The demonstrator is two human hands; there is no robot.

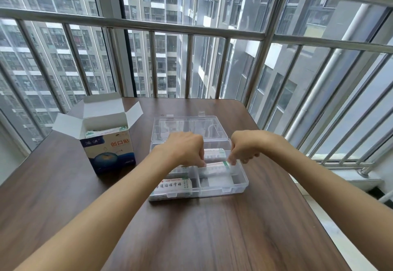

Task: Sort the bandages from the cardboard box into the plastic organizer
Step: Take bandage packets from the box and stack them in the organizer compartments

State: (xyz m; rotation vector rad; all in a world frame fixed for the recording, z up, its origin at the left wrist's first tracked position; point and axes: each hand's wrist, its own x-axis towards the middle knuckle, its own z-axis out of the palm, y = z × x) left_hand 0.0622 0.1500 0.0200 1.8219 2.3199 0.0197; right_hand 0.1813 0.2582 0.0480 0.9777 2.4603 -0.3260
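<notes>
Over the plastic organizer on the table, both hands, left and right, pinch 1 bandage strip by its ends above a right-hand compartment. Best lowered flat, then released together. More bandages wait in the cardboard box.

left hand and right hand extended, fingers curled, pinching

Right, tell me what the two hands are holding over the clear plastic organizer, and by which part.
Both hold one white strip of bandages: the left hand pinches its left end, the right hand its green-marked right end.
</notes>
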